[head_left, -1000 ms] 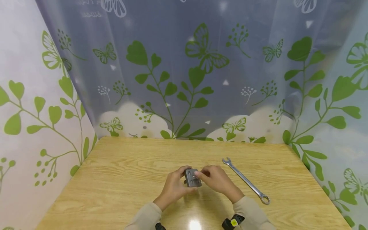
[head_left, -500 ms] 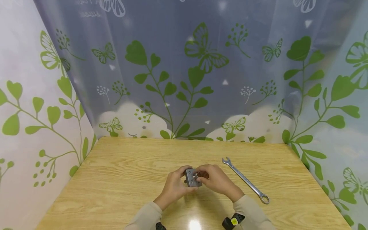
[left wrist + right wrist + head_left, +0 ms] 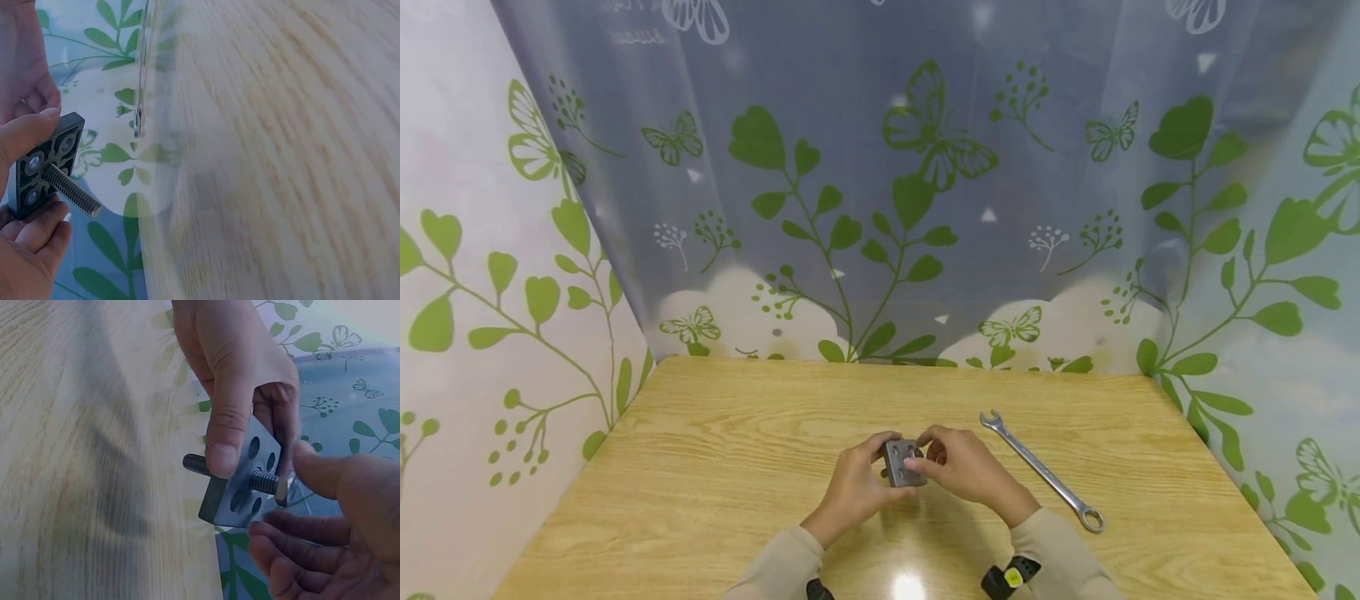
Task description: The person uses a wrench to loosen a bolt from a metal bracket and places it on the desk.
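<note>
My left hand [image 3: 855, 483] grips a grey square plate [image 3: 240, 497] by its edges, thumb on one side and fingers on the other. The plate has several round holes and is held tilted above the table. A threaded hex bolt [image 3: 264, 481] goes through its middle; its shank shows on the far side in the left wrist view [image 3: 74, 190]. Around the bolt head, my right hand [image 3: 966, 468] holds its thumb and fingers apart and loosely bent. The whole bolt head is visible between them in the right wrist view; light contact there cannot be ruled out.
A combination wrench [image 3: 1043, 471] lies slantwise on the wooden table [image 3: 737, 417], right of my hands. Patterned curtains [image 3: 850, 250] hang behind the table and along both sides.
Half a second ago the right thumb and fingers were together at the bolt; now they are spread. The left hand and plate have stayed almost still, and the wrench has not moved.
</note>
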Demonstrator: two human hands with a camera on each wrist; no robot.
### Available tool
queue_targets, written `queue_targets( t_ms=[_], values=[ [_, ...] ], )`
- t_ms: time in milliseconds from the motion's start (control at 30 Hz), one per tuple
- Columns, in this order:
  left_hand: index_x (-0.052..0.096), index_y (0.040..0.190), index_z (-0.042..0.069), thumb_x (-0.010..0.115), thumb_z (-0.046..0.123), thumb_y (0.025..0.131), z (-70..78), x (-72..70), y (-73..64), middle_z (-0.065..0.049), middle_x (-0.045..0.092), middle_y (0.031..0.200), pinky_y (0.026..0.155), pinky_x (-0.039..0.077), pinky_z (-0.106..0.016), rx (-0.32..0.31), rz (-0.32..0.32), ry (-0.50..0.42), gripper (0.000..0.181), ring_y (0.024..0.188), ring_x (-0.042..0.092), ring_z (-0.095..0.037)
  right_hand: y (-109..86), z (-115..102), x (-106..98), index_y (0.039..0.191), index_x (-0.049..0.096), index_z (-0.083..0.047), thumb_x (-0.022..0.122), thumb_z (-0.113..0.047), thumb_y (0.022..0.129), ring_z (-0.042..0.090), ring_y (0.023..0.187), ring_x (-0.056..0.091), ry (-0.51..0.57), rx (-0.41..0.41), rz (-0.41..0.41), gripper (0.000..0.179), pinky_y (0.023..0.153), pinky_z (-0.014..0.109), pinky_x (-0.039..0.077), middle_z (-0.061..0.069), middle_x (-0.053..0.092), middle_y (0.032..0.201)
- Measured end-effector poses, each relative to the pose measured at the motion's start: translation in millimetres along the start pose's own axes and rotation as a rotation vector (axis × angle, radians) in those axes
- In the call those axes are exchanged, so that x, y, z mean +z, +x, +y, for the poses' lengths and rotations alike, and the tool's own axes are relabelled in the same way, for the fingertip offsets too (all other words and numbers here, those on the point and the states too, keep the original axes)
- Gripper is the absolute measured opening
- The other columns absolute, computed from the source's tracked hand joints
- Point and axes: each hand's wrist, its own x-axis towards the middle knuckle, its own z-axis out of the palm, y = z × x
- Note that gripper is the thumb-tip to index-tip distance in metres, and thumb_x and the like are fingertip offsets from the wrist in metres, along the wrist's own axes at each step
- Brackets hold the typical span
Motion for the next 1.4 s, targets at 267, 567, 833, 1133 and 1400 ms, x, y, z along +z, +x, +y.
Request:
queue_targets(
  t_ms=[267, 567, 833, 1133, 1400],
  values=[
    [0.054, 0.127, 0.000, 0.087, 0.012, 0.068, 0.6, 0.4, 0.9, -0.015, 0.064, 0.121, 0.094, 0.052, -0.041, 0.002, -0.007, -0.008, 0.068, 0.112, 0.063, -0.029, 2.1, -1.9, 6.0, 0.081, 0.071, -0.008, 0.057, -0.041, 0.095, 0.007, 0.053, 0.047, -0.020, 0.068, 0.069, 0.038, 0.046, 0.022, 0.040, -0.005, 0.059, 0.066],
    [0.054, 0.127, -0.002, 0.087, 0.013, 0.068, -0.4, 0.9, 0.8, -0.016, 0.065, 0.121, 0.095, 0.052, -0.040, 0.000, -0.003, 0.000, 0.069, 0.112, 0.062, -0.028, 0.9, -2.1, 2.0, 0.105, 0.070, -0.006, 0.069, -0.014, 0.088, 0.011, 0.076, 0.063, 0.021, -0.044, 0.022, 0.018, 0.065, 0.022, 0.053, 0.003, 0.070, 0.091],
    [0.055, 0.127, 0.000, 0.087, 0.015, 0.068, -1.9, 2.1, -1.1, -0.014, 0.065, 0.121, 0.094, 0.052, -0.040, -0.001, -0.004, -0.012, 0.068, 0.112, 0.063, -0.028, 0.0, 1.5, 0.8, 0.106, 0.072, -0.008, 0.070, 0.003, 0.083, 0.015, 0.084, 0.064, 0.093, -0.086, 0.004, 0.025, 0.073, 0.022, 0.055, 0.005, 0.067, 0.101],
    [0.055, 0.127, 0.002, 0.087, 0.013, 0.067, -1.4, 1.7, -1.4, -0.015, 0.064, 0.122, 0.095, 0.051, -0.041, -0.012, -0.002, -0.007, 0.069, 0.112, 0.062, -0.029, -0.2, 3.9, -0.1, 0.116, 0.065, -0.001, 0.075, -0.011, 0.082, 0.021, 0.086, 0.065, 0.080, -0.069, -0.026, 0.037, 0.075, 0.038, 0.057, 0.010, 0.068, 0.104],
    [0.055, 0.127, 0.000, 0.088, 0.013, 0.067, -2.1, 1.9, -2.4, -0.015, 0.065, 0.119, 0.093, 0.053, -0.040, -0.014, -0.001, -0.001, 0.069, 0.110, 0.064, -0.027, -0.8, 2.1, 3.8, 0.086, 0.072, -0.006, 0.059, -0.040, 0.094, 0.010, 0.060, 0.056, 0.023, 0.058, 0.017, 0.038, 0.051, 0.026, 0.048, -0.001, 0.064, 0.071]
  ],
)
